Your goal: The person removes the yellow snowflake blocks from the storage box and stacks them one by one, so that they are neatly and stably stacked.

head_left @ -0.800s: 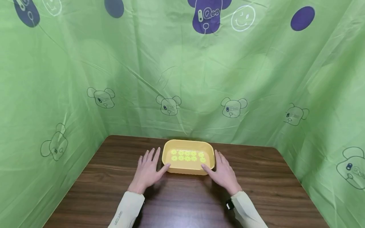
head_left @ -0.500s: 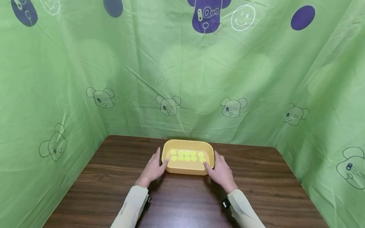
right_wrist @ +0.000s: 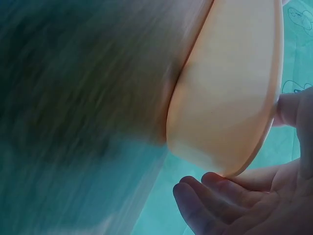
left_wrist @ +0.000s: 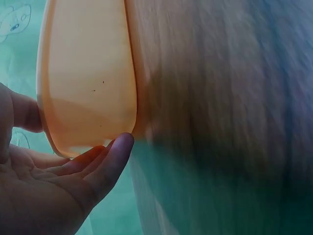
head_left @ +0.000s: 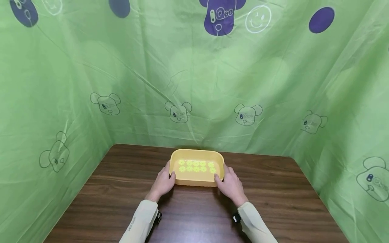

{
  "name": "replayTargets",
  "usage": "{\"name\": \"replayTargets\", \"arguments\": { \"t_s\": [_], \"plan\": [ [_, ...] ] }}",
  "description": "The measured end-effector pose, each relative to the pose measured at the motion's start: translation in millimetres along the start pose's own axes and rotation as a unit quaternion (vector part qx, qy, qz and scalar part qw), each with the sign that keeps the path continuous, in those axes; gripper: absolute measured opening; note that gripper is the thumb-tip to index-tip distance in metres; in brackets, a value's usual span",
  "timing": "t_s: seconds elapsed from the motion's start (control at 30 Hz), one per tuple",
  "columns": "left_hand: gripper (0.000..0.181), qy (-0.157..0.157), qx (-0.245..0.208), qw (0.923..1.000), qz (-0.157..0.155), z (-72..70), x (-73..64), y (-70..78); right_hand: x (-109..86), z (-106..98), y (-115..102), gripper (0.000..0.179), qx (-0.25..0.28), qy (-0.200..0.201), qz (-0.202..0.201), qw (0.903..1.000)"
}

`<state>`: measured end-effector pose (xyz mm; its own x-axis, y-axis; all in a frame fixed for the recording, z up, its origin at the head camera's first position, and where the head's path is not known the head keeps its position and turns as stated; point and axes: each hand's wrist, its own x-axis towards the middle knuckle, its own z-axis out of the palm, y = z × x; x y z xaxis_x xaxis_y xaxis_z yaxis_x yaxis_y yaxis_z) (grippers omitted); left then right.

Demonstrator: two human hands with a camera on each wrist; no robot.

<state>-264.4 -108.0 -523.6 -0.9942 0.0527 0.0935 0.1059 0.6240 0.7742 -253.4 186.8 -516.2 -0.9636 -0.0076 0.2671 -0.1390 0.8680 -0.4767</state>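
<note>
A yellow plastic storage basket (head_left: 197, 183), rectangular with rounded corners, stands upright near the table's far edge. Rows of yellow-green flower shapes mark its floor, and nothing lies inside. My left hand (head_left: 163, 183) grips its left end, thumb at the rim and fingers against the outer wall. At the opposite end my right hand (head_left: 232, 185) holds the basket likewise, thumb over the front corner. The left wrist view shows fingertips touching the end wall of the basket (left_wrist: 90, 73). In the right wrist view the thumb is at the rim of the basket (right_wrist: 225, 88), with fingers beside its end.
The dark wood-grain table (head_left: 194, 216) extends in front of the basket and to both sides. Green printed cloth (head_left: 197, 67) hangs behind and at the left and right. Black straps circle both wrists below pale sleeves (head_left: 141, 219).
My left hand has moved in from beside the basket and closed on its end. My right hand has closed in as well. The basket has shifted slightly left.
</note>
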Motion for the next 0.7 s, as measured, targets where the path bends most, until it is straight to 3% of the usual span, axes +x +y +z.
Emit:
{"name": "replayTargets", "arguments": {
  "t_s": [0.27, 0.43, 0.7],
  "plan": [
    [0.066, 0.015, -0.001, 0.9998, -0.016, -12.5, -6.7, -15.0, -2.8, 12.6, -18.3, 0.073, -0.005, 0.002, -0.012, 0.9999],
    [0.065, 0.029, -0.009, 0.9992, -0.024, -18.9, -8.9, -15.8, -4.6, 17.8, -28.0, 0.072, -0.008, 0.010, -0.015, 0.9998],
    [0.065, 0.057, -0.005, 0.9973, -0.046, -14.6, -10.0, -16.3, -2.9, 17.9, -35.4, 0.070, -0.031, 0.015, -0.022, 0.9991]
  ]
}}
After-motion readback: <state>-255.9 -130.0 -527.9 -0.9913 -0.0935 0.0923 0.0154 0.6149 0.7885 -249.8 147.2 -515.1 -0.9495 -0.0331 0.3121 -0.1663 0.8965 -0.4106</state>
